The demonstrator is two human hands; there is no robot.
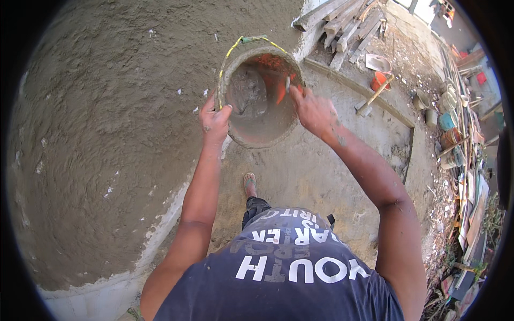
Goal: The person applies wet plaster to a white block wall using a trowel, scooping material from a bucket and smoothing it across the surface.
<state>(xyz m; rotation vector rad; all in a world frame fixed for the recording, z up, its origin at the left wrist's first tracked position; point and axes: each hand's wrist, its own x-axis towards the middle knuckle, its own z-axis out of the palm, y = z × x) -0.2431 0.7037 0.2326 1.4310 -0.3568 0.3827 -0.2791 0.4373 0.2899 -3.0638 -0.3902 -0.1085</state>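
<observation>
A mortar-caked bucket (267, 130) is tilted in front of me, its mouth facing up toward me. Patches of orange show on its inner wall, and wet grey mortar (250, 92) lies inside. A yellow-and-black cord handle (229, 52) with a green wrap loops over the bucket's far side. My left hand (214, 120) is closed on the left rim, thumb over the edge. At the right rim, my right hand (316, 111) is closed around a small grey tool (287, 84) reaching into the bucket; most of it is hidden by the fingers, so its exact kind is unclear.
A wall coated with rough grey mortar (107, 139) fills the left. Stacked timber (342, 27), an orange bucket (379, 81) and a long-handled tool (375, 97) are at the far right. More buckets (448, 120) and scrap line the right. My sandalled foot (249, 184) stands below.
</observation>
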